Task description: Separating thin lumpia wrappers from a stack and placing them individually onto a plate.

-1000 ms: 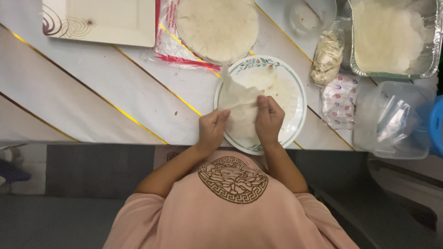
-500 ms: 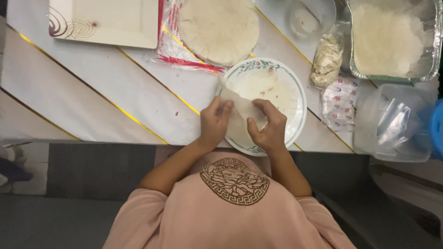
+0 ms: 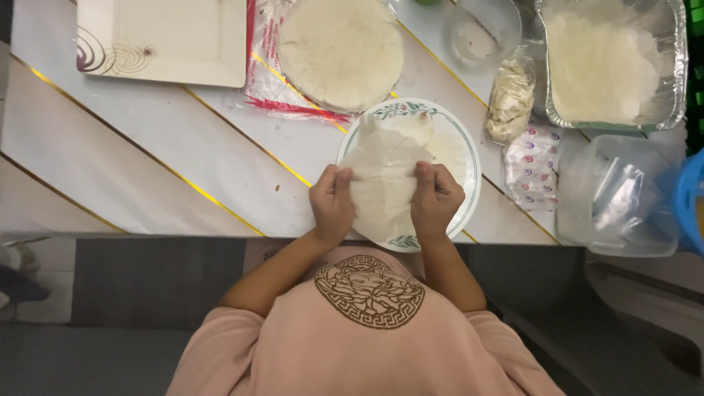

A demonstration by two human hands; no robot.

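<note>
A thin, pale, round wrapper (image 3: 381, 180) is held over a round plate (image 3: 469, 158) with a green floral rim, so the plate sits under it; the left hand (image 3: 331, 204) and right hand (image 3: 435, 198) each pinch an edge between thumb and fingers, stretching it between them; a stack of similar wrappers (image 3: 341, 50) on plastic packaging, a foil tray (image 3: 678, 66) of white filling and a square plate (image 3: 161, 37) lie within reach on the striped counter (image 3: 132, 161).

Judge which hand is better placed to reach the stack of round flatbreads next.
Left, probably. The left hand grips the thin wrapper on the side nearer the flatbread stack; the right hand would have to cross the round plate.
</note>
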